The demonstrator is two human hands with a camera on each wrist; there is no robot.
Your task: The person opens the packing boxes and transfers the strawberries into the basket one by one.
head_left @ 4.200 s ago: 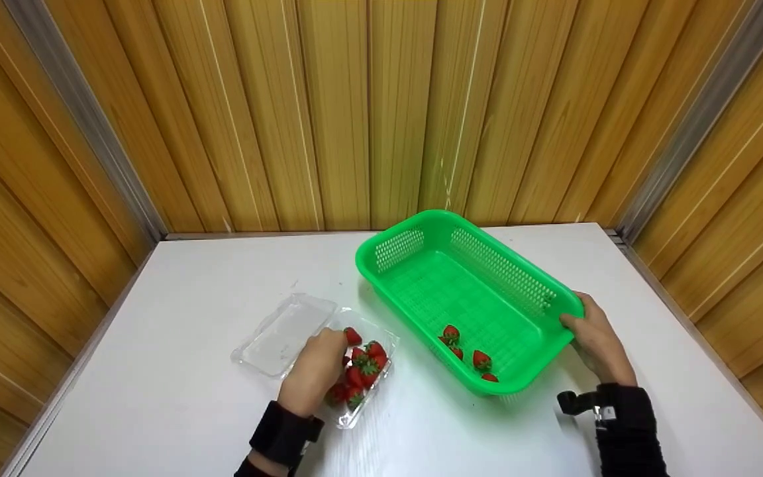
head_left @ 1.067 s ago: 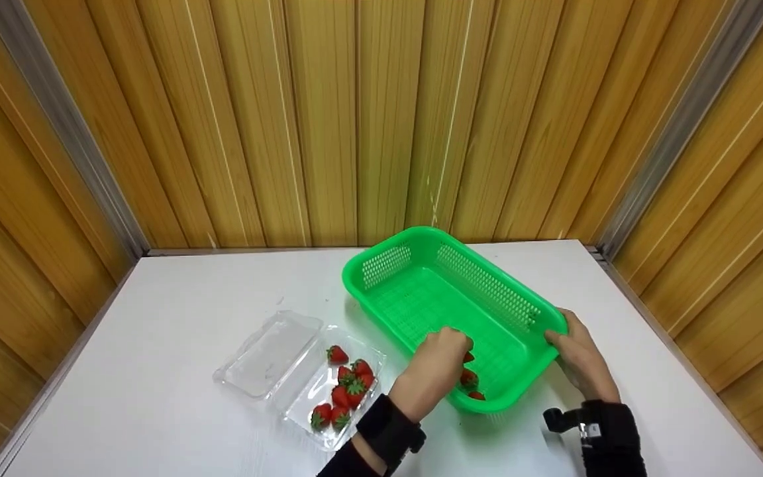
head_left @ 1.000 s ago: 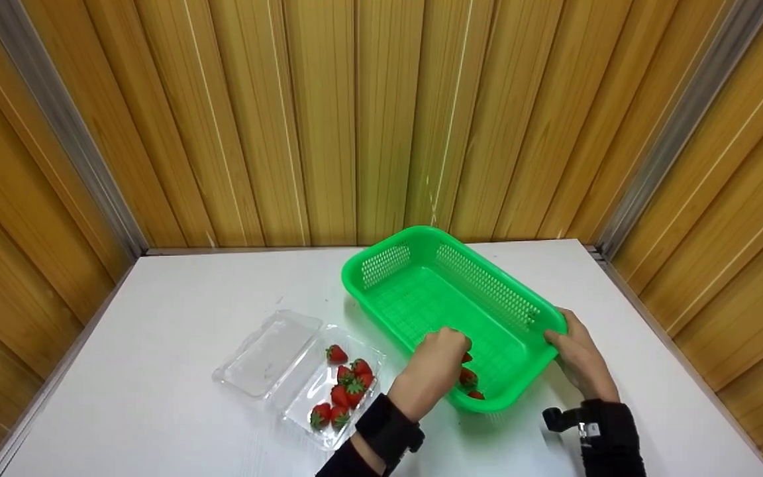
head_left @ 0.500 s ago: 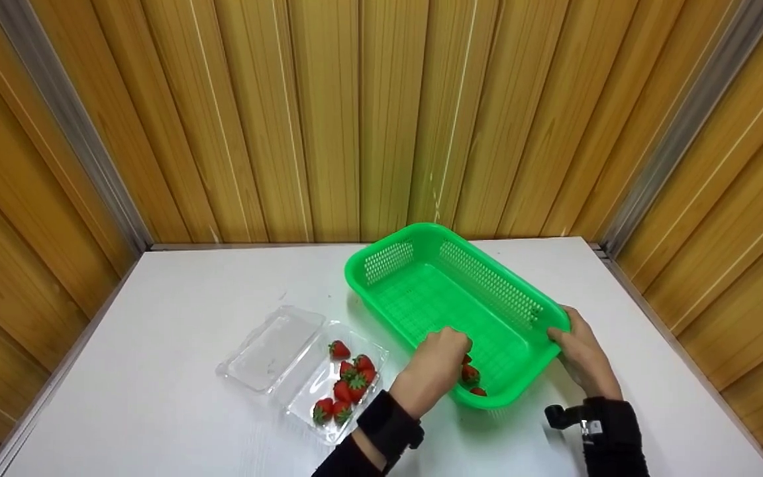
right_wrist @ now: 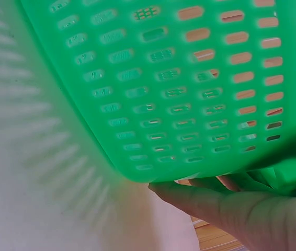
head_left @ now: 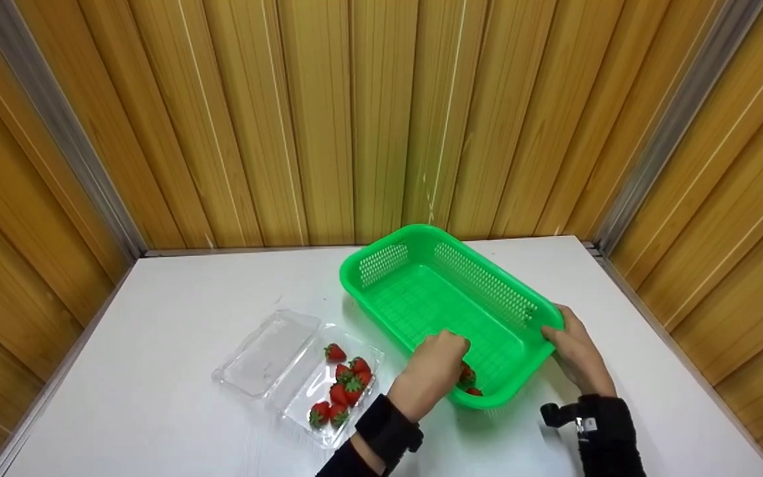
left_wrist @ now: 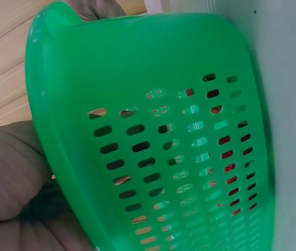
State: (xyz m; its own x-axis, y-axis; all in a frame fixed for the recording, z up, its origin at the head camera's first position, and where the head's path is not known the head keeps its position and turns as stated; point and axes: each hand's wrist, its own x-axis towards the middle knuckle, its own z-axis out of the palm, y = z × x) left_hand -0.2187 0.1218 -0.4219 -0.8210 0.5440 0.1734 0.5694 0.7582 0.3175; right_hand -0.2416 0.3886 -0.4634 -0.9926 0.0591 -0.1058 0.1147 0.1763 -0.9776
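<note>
The rectangular green perforated plastic basket (head_left: 448,311) lies on the white table (head_left: 176,305), its long axis running from the far edge toward the near right corner. The right hand (head_left: 577,351) grips its near right rim. The left hand (head_left: 434,371) reaches over the near rim, fingers curled above the red strawberries (head_left: 467,381) inside; whether it holds one cannot be told. More strawberries lie to its left in the clear plastic clamshell box (head_left: 302,377).

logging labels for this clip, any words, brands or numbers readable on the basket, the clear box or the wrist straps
None: no text can be read in any view.
green basket: plain plastic with slots, no lettering.
clear clamshell box: no label visible.
black wrist strap on the right arm: a small pale mark, too small to read.
</note>
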